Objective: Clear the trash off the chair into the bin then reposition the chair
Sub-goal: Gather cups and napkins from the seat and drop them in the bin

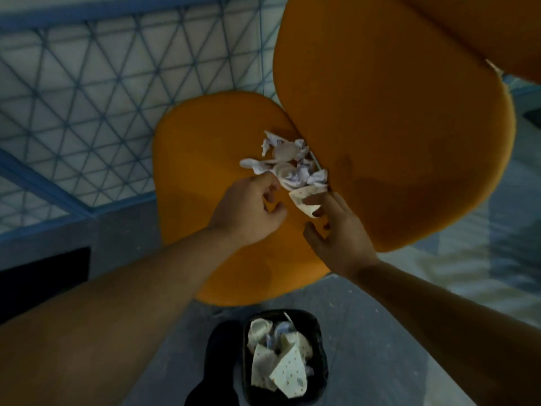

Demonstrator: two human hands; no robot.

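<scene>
An orange chair (pixel 205 159) stands in front of me, its seat at the centre and its backrest rising at the right. A pile of crumpled white paper trash (pixel 288 162) lies where seat meets backrest. My left hand (pixel 248 209) hovers at the pile's near edge with curled fingers touching the nearest scrap, nothing visibly held. My right hand (pixel 336 235) pinches a dotted paper piece (pixel 304 200) between thumb and fingers. A black bin (pixel 320 356) sits on the floor below the seat, with several crumpled papers inside it.
A blue lattice panel (pixel 87 83) with white backing runs behind the chair at the left. Grey floor (pixel 380 317) spreads around the bin. A dark opening (pixel 44 276) shows at the lower left wall.
</scene>
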